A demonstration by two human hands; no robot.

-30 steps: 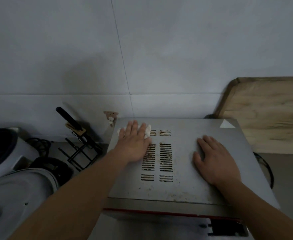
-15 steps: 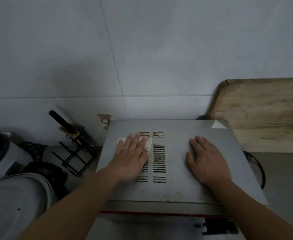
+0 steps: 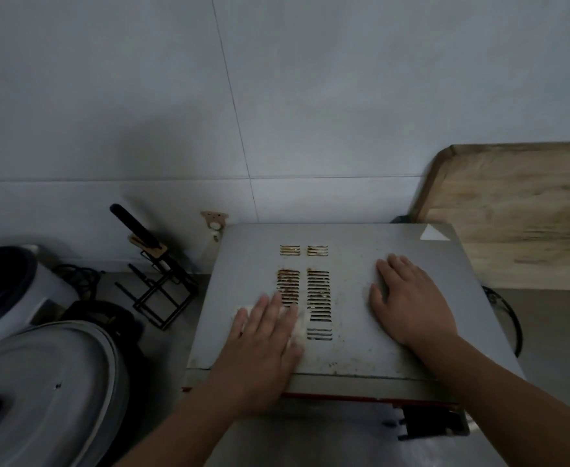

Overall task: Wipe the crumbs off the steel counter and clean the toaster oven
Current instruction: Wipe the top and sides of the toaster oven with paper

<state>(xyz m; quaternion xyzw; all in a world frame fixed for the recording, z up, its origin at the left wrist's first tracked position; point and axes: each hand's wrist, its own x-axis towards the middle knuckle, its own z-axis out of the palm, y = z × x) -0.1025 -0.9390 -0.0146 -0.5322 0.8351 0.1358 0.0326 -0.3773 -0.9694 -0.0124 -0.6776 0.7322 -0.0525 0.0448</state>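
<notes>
Steel surface [image 3: 175,332]: one oven [image 3: 354,298], centre. Left hand [image 3: 263,335], fingers straight and together, presses one cloth [image 3: 298,326] at 7 o'clock on top; right hand [image 3: 411,305] flat, 3 o'clock.

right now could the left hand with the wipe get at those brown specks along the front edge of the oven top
Probably yes. The left hand presses the white wipe flat on the toaster oven top, and the brown specks lie just to its right near the front edge. Nothing stands between them; the right hand rests further back.
</notes>
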